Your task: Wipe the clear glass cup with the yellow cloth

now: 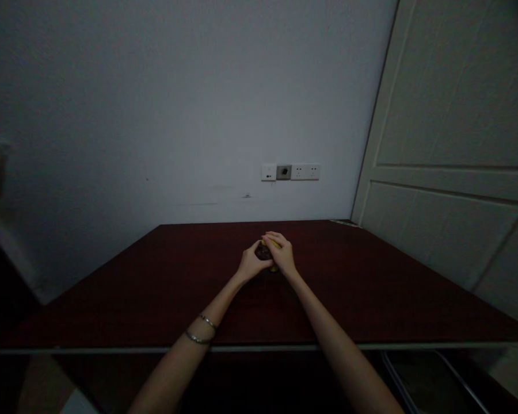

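Observation:
Over the middle of the table (176, 299), both hands meet around a small dark, roundish thing (263, 252) with a mottled surface; its kind cannot be made out. My left hand (251, 263) curves around its left and near side, thumb and fingers closed on it. From the right, my right hand (285, 255) grips a yellow piece (274, 244) lying against the dark thing, fingers bent over the top. A bit of yellow also shows below the right thumb. Whether the yellow is part of the dark thing or separate, I cannot tell. Fingers hide most of both.
A pale wall rises behind the table and carries a row of sockets (302, 172). To the right stands a white panelled door (453, 132). Below the table's front edge, at right, is a metal-framed chair or stool (399, 379), partly hidden in the dark.

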`<move>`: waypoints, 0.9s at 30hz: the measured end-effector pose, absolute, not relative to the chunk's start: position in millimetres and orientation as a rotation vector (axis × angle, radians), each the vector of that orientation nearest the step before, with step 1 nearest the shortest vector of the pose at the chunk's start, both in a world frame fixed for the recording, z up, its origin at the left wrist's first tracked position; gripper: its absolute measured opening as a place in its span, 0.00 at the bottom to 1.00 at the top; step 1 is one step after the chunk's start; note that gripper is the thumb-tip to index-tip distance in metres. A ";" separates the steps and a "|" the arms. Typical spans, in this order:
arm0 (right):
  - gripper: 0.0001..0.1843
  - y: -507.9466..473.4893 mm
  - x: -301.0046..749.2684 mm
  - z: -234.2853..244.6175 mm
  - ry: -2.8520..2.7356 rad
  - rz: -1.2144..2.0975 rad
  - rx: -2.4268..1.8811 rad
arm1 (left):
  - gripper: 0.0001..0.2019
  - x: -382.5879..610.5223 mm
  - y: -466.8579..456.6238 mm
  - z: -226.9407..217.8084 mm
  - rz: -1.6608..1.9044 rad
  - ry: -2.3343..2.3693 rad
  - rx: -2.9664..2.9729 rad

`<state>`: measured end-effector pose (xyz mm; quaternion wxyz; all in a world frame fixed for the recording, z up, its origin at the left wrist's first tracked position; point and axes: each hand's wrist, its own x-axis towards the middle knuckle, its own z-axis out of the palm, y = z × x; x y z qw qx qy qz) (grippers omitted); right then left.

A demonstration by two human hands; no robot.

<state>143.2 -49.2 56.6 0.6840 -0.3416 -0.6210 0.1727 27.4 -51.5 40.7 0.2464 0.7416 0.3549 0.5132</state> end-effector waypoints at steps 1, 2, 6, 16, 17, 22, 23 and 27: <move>0.10 -48.9 143.4 56.1 -1.403 0.393 -0.765 | 0.26 27.0 -50.9 40.3 1.393 0.982 2.032; 0.10 -49.5 143.7 55.8 -1.436 0.393 -0.753 | 0.26 26.6 -49.7 39.4 1.391 0.999 2.032; 0.08 -58.4 143.5 55.2 -1.649 0.284 -0.688 | 0.20 25.1 -43.2 35.0 1.423 1.025 2.001; 0.09 -55.9 142.9 58.0 -1.461 0.339 -0.736 | 0.26 27.5 -53.0 42.8 1.385 0.947 1.984; 0.10 -53.5 144.0 58.4 -1.414 0.373 -0.741 | 0.28 27.8 -54.1 43.7 1.378 0.931 1.975; 0.13 -42.4 150.3 58.8 -1.173 0.620 -0.731 | 0.38 26.4 -54.3 46.4 1.397 0.886 1.869; 0.14 -41.0 151.1 58.7 -1.133 0.672 -0.725 | 0.38 25.6 -53.4 47.0 1.399 0.877 1.852; 0.17 -39.8 152.4 60.2 -1.104 0.805 -0.711 | 0.32 22.2 -47.3 49.0 1.390 0.833 1.755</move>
